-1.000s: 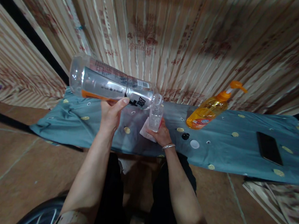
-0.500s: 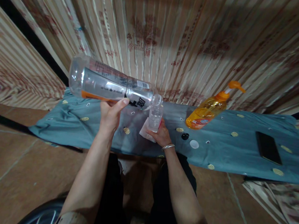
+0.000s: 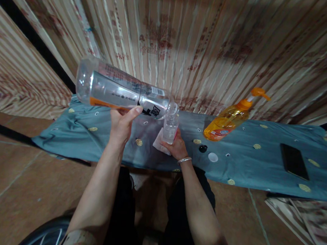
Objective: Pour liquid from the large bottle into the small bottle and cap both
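Note:
My left hand (image 3: pixel 122 123) is closed around a large clear plastic bottle (image 3: pixel 114 89) with a printed label and an orange band. That bottle lies tilted nearly on its side, its uncapped mouth pointing right. Just below the mouth stands a small clear bottle (image 3: pixel 170 127), upright and gripped low by my right hand (image 3: pixel 178 147). Under the small bottle and beside my right fingers is a pale folded cloth or tissue (image 3: pixel 161 142). Whether liquid passes between the two mouths is too fine to make out.
To the right, an orange pump bottle (image 3: pixel 222 124) holds yellow-orange liquid. Near it lie a small black cap (image 3: pixel 203 148) and a white round cap (image 3: pixel 213 157). A dark phone (image 3: pixel 294 161) rests farther right on the teal cloth (image 3: pixel 251 169). A patterned curtain (image 3: pixel 171 42) hangs behind.
The large bottle has tipped slightly more, its base a little higher and its mouth slightly lower. My right hand and the small bottle hold their place.

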The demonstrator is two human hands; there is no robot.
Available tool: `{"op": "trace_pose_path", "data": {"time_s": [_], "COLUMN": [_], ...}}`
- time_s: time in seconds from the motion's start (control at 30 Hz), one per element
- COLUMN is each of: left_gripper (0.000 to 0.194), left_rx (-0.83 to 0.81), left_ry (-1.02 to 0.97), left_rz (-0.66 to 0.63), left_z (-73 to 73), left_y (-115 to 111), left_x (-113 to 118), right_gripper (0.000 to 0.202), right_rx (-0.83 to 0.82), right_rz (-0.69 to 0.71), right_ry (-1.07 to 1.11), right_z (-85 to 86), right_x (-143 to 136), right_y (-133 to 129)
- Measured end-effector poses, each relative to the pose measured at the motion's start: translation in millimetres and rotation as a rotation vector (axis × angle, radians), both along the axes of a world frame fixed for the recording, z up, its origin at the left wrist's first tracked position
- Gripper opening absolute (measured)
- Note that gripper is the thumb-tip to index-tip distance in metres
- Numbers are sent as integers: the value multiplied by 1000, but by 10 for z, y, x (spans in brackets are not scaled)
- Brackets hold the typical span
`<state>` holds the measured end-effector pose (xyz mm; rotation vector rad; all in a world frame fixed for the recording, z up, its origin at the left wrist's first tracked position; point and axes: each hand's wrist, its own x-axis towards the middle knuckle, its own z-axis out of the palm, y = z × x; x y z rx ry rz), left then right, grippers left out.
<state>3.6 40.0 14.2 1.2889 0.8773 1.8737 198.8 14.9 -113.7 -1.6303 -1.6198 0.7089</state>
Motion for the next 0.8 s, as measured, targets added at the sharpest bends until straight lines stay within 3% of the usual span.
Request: {"op": "trace_pose_path", "data": {"time_s": [0.8], "left_gripper": [63], "left_rx": [13], "left_ry": [46], "left_rz": [29], "left_z": [5], "left_y": [7], "left_x": [6], "right_gripper": [98], "right_rx": [-31], "right_rz": [-10], "right_ry": [-17], "right_z": [79], "right_x": [-16], "right_y": [-23]}}
